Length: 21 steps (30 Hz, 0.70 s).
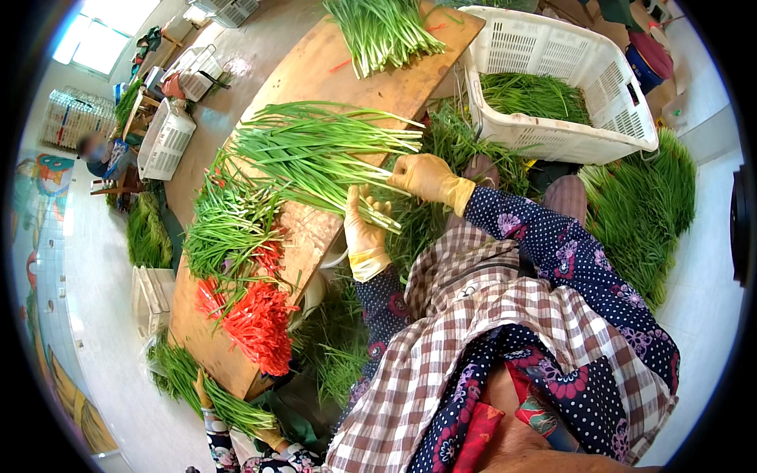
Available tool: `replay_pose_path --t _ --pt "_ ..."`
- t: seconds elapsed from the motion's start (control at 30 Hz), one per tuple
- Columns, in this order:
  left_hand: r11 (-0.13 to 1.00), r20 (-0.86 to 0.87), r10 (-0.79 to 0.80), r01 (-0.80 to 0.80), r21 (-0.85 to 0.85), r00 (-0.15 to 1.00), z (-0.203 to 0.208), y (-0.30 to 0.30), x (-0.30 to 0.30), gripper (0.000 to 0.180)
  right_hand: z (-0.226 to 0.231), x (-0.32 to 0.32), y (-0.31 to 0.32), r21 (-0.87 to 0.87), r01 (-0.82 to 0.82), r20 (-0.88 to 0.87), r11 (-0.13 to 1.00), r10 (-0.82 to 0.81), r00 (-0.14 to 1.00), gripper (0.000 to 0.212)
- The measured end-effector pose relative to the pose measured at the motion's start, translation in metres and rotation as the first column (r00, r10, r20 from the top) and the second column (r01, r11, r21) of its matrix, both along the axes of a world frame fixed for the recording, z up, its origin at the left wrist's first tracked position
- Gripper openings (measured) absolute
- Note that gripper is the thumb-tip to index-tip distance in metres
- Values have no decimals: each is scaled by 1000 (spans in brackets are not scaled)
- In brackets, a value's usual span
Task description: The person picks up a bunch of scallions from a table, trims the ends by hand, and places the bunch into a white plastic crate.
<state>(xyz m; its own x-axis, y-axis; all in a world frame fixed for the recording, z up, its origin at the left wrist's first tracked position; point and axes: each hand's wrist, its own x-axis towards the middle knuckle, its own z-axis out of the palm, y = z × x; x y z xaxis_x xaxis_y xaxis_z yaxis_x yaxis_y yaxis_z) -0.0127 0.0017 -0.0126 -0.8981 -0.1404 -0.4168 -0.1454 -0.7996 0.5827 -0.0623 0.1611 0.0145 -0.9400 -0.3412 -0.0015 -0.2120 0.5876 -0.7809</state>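
Observation:
A loose spread of long chives [315, 150] lies across the wooden board in front of me, pale stem ends pointing toward my hands. My right hand [426, 177], in a yellowish glove, pinches stem ends at the near side of the spread. Just left of it, my gloved left hand [366, 232] is held palm up with fingers apart, against the lowest stems. Farther left on the board rest a shorter heap of chives [229, 217] and a thick bunch of red ties [256, 323]. Another pile of chives [382, 35] lies at the board's far end.
A white plastic crate [552, 130] holding greens stands at the right. Loose greens [643, 209] cover the floor beside and below me. At lower left, another person's gloved hands [203, 390] hold a bunch over the curved board [315, 67]. More crates [167, 138] stand behind.

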Motion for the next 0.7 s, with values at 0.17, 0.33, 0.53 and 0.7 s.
replay_pose_path --t 0.17,0.33,0.53,0.7 --pt "997 47 69 -70 12 997 0 20 -7 30 -5 2 -7 -31 -35 7 999 35 999 36" --pt "998 -75 -45 42 -37 996 -8 18 -21 16 -6 7 -12 241 -136 -151 961 175 973 39" --pt "992 -38 62 -66 -109 997 4 21 -20 17 -2 44 30 380 -281 10 881 300 954 36" --pt "999 3 -42 42 -7 999 6 17 -20 21 5 34 54 179 -96 39 979 91 995 35"
